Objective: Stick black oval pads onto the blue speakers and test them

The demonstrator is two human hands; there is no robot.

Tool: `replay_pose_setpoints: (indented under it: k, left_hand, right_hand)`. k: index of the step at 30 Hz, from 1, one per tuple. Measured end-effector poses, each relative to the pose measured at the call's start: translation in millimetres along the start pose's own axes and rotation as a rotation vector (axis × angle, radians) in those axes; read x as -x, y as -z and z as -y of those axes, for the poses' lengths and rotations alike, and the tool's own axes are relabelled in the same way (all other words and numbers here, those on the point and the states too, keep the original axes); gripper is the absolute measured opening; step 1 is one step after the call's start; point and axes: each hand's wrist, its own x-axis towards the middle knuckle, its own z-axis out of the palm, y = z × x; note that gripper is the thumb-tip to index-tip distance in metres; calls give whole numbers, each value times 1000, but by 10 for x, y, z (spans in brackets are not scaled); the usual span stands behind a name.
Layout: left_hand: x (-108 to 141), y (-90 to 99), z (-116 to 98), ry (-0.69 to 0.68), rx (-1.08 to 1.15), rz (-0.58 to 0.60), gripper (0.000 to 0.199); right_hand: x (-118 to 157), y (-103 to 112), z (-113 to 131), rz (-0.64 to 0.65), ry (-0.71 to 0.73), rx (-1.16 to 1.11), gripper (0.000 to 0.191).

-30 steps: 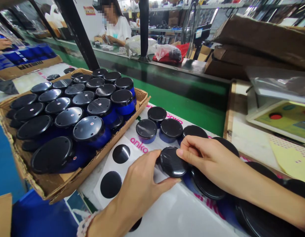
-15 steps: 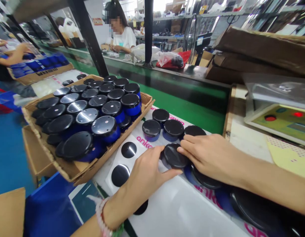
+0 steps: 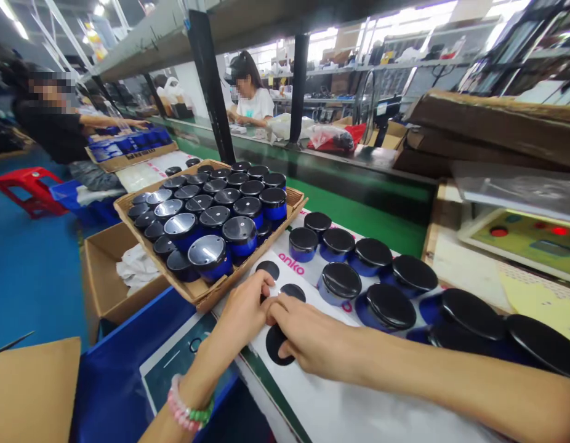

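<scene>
hands (image 3: 242, 306) (image 3: 313, 340) on printed sheet (image 3: 340, 400), jars (image 3: 340, 284) nearby (blue)

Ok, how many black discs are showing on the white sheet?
3: one disc past the left hand, one disc beyond the right hand, one disc partly under it. Hands may hide more.

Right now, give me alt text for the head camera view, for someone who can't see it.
Two bare hands, the left hand wearing a beaded bracelet and the right hand, meet over a white sheet printed with black circles. Beside them stand rows of blue jars with black lids, and a cardboard tray holds many more.
</scene>
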Motion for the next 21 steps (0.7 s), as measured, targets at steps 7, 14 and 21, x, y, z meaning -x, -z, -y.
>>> replay_pose_setpoints:
  k: [7,14,21]
  left_hand:
    - [21,40,-2,-37,-25,18,13]
    - [-395,-18,-451,-282,-121,-214,25]
    - [-1011,-308,-777,-473,-244,-270,66]
  right_hand:
    - [406,182,108,-201,225,45,11]
    - [597,1068,-837,-742,-310,-546,24]
    - [337,1060,-1525,-608,-416,-871,35]
